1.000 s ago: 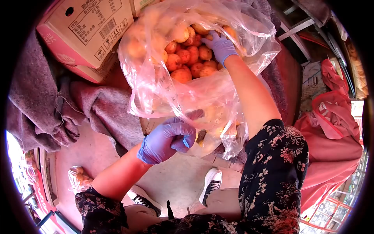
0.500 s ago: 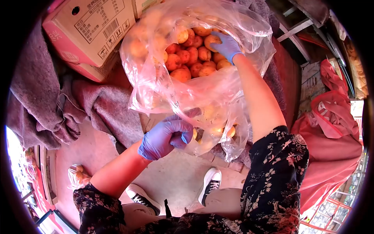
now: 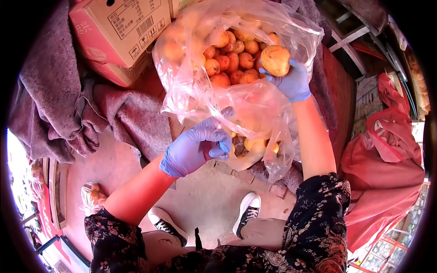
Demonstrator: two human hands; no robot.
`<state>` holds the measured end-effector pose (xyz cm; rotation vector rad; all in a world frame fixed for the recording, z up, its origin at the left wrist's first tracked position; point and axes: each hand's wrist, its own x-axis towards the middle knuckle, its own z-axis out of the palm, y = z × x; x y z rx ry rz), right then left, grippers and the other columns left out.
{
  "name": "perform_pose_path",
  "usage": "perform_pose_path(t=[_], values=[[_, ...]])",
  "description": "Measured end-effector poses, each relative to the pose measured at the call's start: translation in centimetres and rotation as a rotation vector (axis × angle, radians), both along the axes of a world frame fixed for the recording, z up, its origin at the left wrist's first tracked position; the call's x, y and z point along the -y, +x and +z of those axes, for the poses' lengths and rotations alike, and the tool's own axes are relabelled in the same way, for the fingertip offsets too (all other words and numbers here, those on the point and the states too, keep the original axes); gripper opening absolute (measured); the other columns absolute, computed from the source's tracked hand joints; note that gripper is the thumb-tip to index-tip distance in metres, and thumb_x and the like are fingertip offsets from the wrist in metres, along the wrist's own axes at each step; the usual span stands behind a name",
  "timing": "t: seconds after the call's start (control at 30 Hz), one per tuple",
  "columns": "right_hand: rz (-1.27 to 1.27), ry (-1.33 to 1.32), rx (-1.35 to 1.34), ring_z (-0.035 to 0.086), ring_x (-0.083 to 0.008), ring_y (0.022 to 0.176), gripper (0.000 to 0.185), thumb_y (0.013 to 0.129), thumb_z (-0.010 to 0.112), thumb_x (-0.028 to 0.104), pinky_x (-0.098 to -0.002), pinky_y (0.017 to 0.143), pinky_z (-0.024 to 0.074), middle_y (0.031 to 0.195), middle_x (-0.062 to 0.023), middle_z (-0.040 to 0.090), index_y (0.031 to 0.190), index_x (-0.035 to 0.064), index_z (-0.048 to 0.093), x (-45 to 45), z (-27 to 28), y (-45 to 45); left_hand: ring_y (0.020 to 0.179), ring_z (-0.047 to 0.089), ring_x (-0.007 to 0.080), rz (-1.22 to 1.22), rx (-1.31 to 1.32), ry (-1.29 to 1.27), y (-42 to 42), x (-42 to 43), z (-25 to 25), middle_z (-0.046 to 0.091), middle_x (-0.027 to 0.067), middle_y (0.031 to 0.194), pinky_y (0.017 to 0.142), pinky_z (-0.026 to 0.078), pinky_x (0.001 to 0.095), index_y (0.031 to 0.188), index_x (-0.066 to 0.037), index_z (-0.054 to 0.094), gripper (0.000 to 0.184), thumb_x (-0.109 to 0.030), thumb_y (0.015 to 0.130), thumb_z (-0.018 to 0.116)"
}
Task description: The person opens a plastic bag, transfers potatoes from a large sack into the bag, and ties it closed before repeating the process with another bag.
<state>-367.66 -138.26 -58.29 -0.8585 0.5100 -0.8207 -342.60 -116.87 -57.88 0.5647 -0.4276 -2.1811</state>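
Observation:
My right hand (image 3: 291, 82), in a thin blue glove, is closed around a round yellow-orange fruit (image 3: 275, 60) with brown specks. It holds the fruit just above the open mouth of a large clear plastic bag (image 3: 218, 98). Inside the bag lie many orange fruits (image 3: 233, 61) of a similar round shape. My left hand (image 3: 195, 146), gloved too, is at the near side of the bag with its fingers curled together at the plastic. Its fingertips are partly hidden. More yellow fruits (image 3: 255, 144) show through plastic low at the bag's front.
Cardboard boxes (image 3: 107, 41) stand at the upper left. A grey-purple blanket (image 3: 132, 116) lies bunched beside them. On the right hangs red cloth (image 3: 382, 177). A small bag of round items (image 3: 93, 195) rests on the floor at left, and my shoes (image 3: 249, 211) are below.
My right hand has come up out of the bag toward me with a fruit in it. My left hand has stayed near the bag's front edge, its fingers still curled.

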Motion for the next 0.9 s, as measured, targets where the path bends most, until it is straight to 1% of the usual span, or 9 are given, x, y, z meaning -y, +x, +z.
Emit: perform_pose_path(t=[0.07, 0.17, 0.27, 0.33, 0.47, 0.6, 0.73, 0.87, 0.9], values=[[0.136, 0.103, 0.043, 0.057, -0.0367, 0.098, 0.084, 0.068, 0.065, 0.038, -0.0406, 0.069, 0.0553, 0.116, -0.0222, 0.051, 0.134, 0.003, 0.029, -5.5, 1.4, -1.5, 0.053, 0.04, 0.0102, -0.008, -0.022, 0.041, -0.4, -0.3, 0.7, 0.057, 0.0065, 0.078, 0.062, 0.043, 0.0281, 0.097, -0.005, 0.048, 0.02, -0.011, 0.08, 0.057], [0.552, 0.031, -0.205, 0.059, -0.0347, 0.096, 0.087, 0.065, 0.069, 0.041, -0.0419, 0.075, 0.0529, 0.116, -0.0224, 0.051, 0.133, 0.0014, 0.032, -12.4, 2.8, -1.6, 0.052, 0.035, 0.0098, -0.005, -0.011, 0.069, -1.3, -0.8, 1.3, 0.042, 0.0027, 0.07, 0.057, 0.037, 0.0263, 0.128, -0.012, 0.038, 0.053, -0.013, 0.079, 0.058], [0.569, -0.454, -0.585, 0.06, -0.0283, 0.092, 0.065, 0.069, 0.067, 0.032, -0.0368, 0.077, 0.0486, 0.105, -0.016, 0.058, 0.121, -0.0012, 0.046, -16.5, -0.4, 1.3, 0.049, 0.036, 0.0078, -0.075, -0.058, 0.07, -1.9, -1.1, 1.5, 0.055, 0.0039, 0.074, 0.06, 0.041, 0.0236, 0.092, -0.007, 0.051, 0.014, -0.014, 0.081, 0.055], [0.568, -0.571, -0.946, 0.06, -0.029, 0.09, 0.057, 0.07, 0.066, 0.027, -0.0366, 0.08, 0.0463, 0.102, -0.0162, 0.059, 0.118, 0.0013, 0.049, -17.9, -0.1, 2.9, 0.048, 0.035, 0.0074, -0.084, 0.035, 0.06, -2.1, -1.5, 1.8, 0.053, 0.003, 0.073, 0.058, 0.039, 0.0233, 0.092, -0.008, 0.051, 0.013, -0.014, 0.081, 0.053], [-0.03, -1.163, -1.139, 0.059, -0.0336, 0.087, 0.043, 0.072, 0.063, 0.022, -0.0403, 0.079, 0.0462, 0.092, -0.0209, 0.061, 0.11, 0.0044, 0.055, -18.6, -5.2, 3.4, 0.048, 0.032, 0.0072, -0.033, -0.029, 0.1, -1.5, -1.5, 1.7, 0.049, 0.0008, 0.069, 0.055, 0.035, 0.0228, 0.097, -0.009, 0.049, 0.017, -0.013, 0.081, 0.051], [0.367, -0.843, -1.301, 0.062, -0.0218, 0.077, 0.023, 0.082, 0.057, 0.018, -0.0334, 0.072, 0.0485, 0.081, -0.0111, 0.064, 0.098, 0.0031, 0.063, -16.2, 2.8, 2.9, 0.049, 0.031, 0.0072, -0.031, -0.117, 0.048, -0.8, -1.3, 2.0, 0.045, -0.0002, 0.068, 0.058, 0.033, 0.0236, 0.118, -0.012, 0.041, 0.04, -0.013, 0.08, 0.052], [-0.152, -0.553, -0.685, 0.059, -0.009, 0.073, 0.022, 0.089, 0.049, 0.015, -0.0228, 0.067, 0.047, 0.085, -0.0022, 0.065, 0.093, 0.0002, 0.064, -11.9, 6.8, 4.5, 0.049, 0.032, 0.0076, -0.054, -0.173, 0.062, -0.3, -0.4, 1.9, 0.045, -0.0001, 0.068, 0.061, 0.034, 0.0257, 0.132, -0.015, 0.032, 0.055, -0.014, 0.08, 0.052], [-0.513, -0.816, -0.71, 0.063, -0.0244, 0.072, 0.023, 0.083, 0.054, 0.022, -0.0309, 0.069, 0.0486, 0.084, -0.0141, 0.065, 0.086, 0.0025, 0.066, -1.7, 0.8, 8.1, 0.048, 0.032, 0.0079, -0.047, -0.133, 0.086, -0.1, 0.0, 2.2, 0.044, 0.0, 0.067, 0.061, 0.035, 0.0268, 0.133, -0.016, 0.031, 0.058, -0.015, 0.079, 0.052], [-0.453, -0.983, -1.084, 0.06, -0.0326, 0.077, 0.028, 0.08, 0.055, 0.029, -0.0359, 0.073, 0.0474, 0.084, -0.0181, 0.063, 0.084, 0.0034, 0.066, -1.4, 1.0, 9.4, 0.047, 0.031, 0.0079, -0.045, -0.133, 0.091, -0.1, 0.0, 2.2, 0.043, 0.0, 0.066, 0.061, 0.035, 0.0268, 0.133, -0.017, 0.031, 0.058, -0.015, 0.079, 0.053]])
